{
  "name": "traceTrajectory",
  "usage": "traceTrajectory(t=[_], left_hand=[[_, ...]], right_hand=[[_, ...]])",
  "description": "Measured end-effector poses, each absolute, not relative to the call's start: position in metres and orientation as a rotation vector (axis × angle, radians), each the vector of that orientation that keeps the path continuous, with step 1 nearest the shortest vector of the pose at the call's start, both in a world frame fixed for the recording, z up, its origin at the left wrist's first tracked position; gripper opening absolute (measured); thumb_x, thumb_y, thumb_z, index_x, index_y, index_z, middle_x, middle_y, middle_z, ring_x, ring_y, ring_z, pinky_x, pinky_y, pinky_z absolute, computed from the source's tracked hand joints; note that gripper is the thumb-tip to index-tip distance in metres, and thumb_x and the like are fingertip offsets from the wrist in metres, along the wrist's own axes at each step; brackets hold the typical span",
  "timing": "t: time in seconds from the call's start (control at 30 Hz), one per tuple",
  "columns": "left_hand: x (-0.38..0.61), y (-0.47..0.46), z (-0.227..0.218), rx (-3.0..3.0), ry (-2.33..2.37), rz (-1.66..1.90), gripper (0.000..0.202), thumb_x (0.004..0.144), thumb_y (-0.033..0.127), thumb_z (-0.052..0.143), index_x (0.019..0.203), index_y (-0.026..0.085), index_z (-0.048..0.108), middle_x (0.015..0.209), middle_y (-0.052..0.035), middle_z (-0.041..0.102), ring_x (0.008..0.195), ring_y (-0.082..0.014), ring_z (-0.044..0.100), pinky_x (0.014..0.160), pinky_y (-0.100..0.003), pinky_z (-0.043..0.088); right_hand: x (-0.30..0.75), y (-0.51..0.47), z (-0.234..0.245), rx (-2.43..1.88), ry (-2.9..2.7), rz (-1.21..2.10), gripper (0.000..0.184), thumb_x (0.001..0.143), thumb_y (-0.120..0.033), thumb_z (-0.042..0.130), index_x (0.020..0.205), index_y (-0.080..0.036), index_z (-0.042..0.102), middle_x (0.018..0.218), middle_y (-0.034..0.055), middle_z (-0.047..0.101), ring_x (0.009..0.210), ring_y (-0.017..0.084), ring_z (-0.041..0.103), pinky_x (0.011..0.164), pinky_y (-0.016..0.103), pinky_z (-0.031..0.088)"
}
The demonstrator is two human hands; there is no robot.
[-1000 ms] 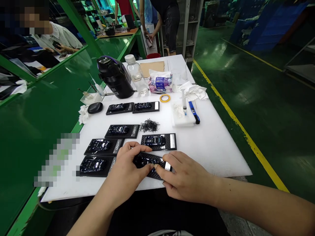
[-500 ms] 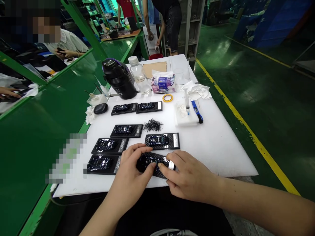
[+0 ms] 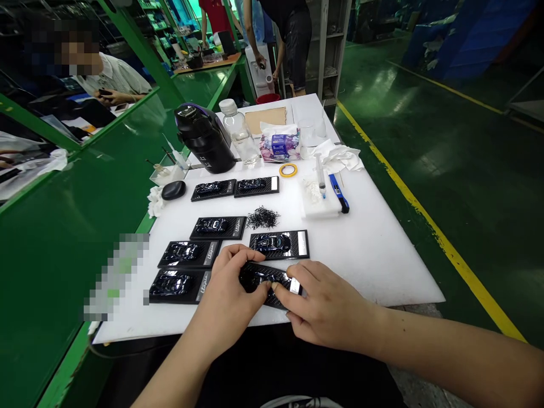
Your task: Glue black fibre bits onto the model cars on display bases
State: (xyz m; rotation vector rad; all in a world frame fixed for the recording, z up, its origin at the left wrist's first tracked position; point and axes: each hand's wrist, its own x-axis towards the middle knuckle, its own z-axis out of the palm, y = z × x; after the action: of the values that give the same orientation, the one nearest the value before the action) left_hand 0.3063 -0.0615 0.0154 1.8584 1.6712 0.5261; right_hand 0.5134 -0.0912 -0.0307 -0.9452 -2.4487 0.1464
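Observation:
A dark blue model car (image 3: 254, 276) on a black carbon-patterned base (image 3: 280, 300) is between my two hands at the table's near edge. My left hand (image 3: 227, 292) curves around the left end, fingers at the far edge and thumb over the car. Gripping the right end by the white label is my right hand (image 3: 325, 306), its index fingertip almost meeting the left thumb. The fingertips hide part of the car, and whether they pinch something small there I cannot make out. Just beyond lies another model car (image 3: 272, 243) on its base.
Several more mounted model cars (image 3: 182, 252) stand to the left and farther back. Behind are a pile of black bits (image 3: 263, 217), yellow tape (image 3: 288, 170), a syringe (image 3: 320, 178), a blue cutter (image 3: 339, 194), tissues (image 3: 279, 144), a bottle (image 3: 240, 133) and a black jug (image 3: 206, 139).
My left thumb has shifted slightly right over the car, covering a little more of it. Both hands otherwise keep their places on the base. The view has moved very slightly.

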Motion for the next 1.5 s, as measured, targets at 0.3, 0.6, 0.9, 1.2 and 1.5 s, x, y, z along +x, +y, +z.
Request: traceTrajectory(t=[0.3,0.6,0.9,1.2,1.5], left_hand=[[0.304,-0.064,0.008,1.809,1.643,0.599,0.033,0.078,0.036,0.066,0.11,0.03,0.058,0.124,-0.002,0.044,0.117,-0.0217,0.049,0.11,-0.046,0.038],[0.309,-0.059,0.011,1.744,1.736,0.534,0.043,0.069,0.038,0.068,0.11,0.026,0.056,0.122,-0.0038,0.042,0.115,-0.0243,0.048,0.107,-0.048,0.04],[0.315,-0.057,0.019,1.723,1.758,0.472,0.04,0.066,0.034,0.066,0.104,0.025,0.055,0.121,-0.0046,0.043,0.114,-0.0262,0.047,0.103,-0.047,0.04],[0.313,-0.053,0.019,1.711,1.756,0.407,0.044,0.064,0.038,0.068,0.104,0.025,0.053,0.121,-0.0045,0.044,0.116,-0.0278,0.047,0.1,-0.043,0.041],[0.317,-0.045,0.029,1.752,1.711,0.268,0.046,0.064,0.037,0.065,0.105,0.022,0.052,0.118,-0.0064,0.045,0.111,-0.0265,0.049,0.099,-0.043,0.043]], right_hand=[[0.518,-0.095,-0.03,-0.981,-2.415,0.211,0.044,0.089,-0.027,0.055,0.132,-0.016,0.057,0.116,0.0133,0.051,0.11,0.026,0.048,0.099,0.042,0.049],[0.521,-0.097,-0.031,-0.947,-2.382,0.219,0.039,0.093,-0.029,0.053,0.128,-0.014,0.059,0.121,0.0126,0.054,0.115,0.025,0.049,0.103,0.042,0.048],[0.517,-0.098,-0.034,-0.924,-2.435,0.125,0.039,0.092,-0.025,0.052,0.128,-0.011,0.06,0.116,0.0135,0.057,0.113,0.027,0.051,0.099,0.043,0.051],[0.518,-0.099,-0.035,-0.924,-2.425,0.092,0.039,0.092,-0.026,0.053,0.127,-0.012,0.061,0.118,0.0134,0.058,0.113,0.026,0.052,0.1,0.043,0.051],[0.519,-0.103,-0.04,-0.932,-2.377,0.094,0.039,0.09,-0.027,0.055,0.125,-0.011,0.062,0.122,0.0148,0.056,0.117,0.026,0.049,0.104,0.044,0.049]])
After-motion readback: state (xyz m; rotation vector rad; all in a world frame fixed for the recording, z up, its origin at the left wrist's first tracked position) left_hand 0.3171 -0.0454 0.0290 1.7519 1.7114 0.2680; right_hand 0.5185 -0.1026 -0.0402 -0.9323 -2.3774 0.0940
